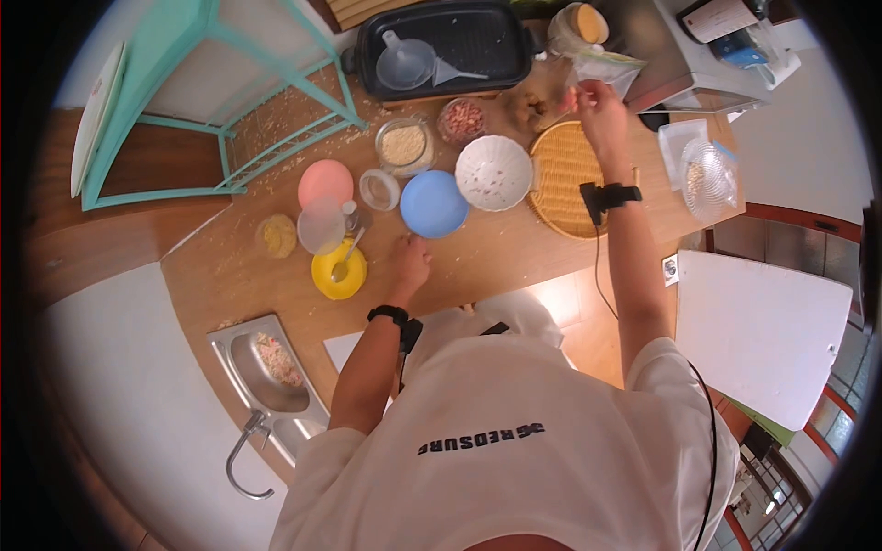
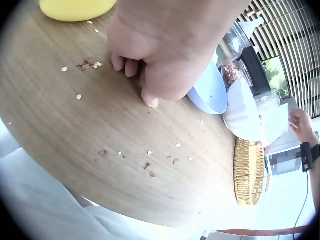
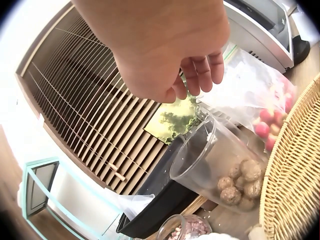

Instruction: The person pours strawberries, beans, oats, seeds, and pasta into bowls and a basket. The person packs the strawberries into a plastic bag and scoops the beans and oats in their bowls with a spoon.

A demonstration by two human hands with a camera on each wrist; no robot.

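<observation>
My left hand [image 1: 411,266] rests on the wooden table beside the blue plate [image 1: 435,204]. In the left wrist view its fingers curl loosely down, fingertips at the tabletop, and no object shows in them. My right hand [image 3: 172,55] is raised over a clear plastic container [image 3: 205,155] with several brown balls [image 3: 242,185] at its bottom. Its fingers are relaxed and bent, with nothing visible between them. Next to the container stands a clear zip bag [image 3: 250,90] of pink and pale round pieces [image 3: 267,122]. The round wicker tray [image 1: 565,174] lies below my right forearm.
A white fluted bowl [image 1: 493,173], oats in a glass bowl [image 1: 403,145], a jar of reddish bits [image 1: 462,121] and a black grill pan [image 1: 444,46] stand behind. A yellow bowl [image 1: 339,271] with a spoon is left. Oat flakes and crumbs are scattered about. A sink [image 1: 266,367] is front left.
</observation>
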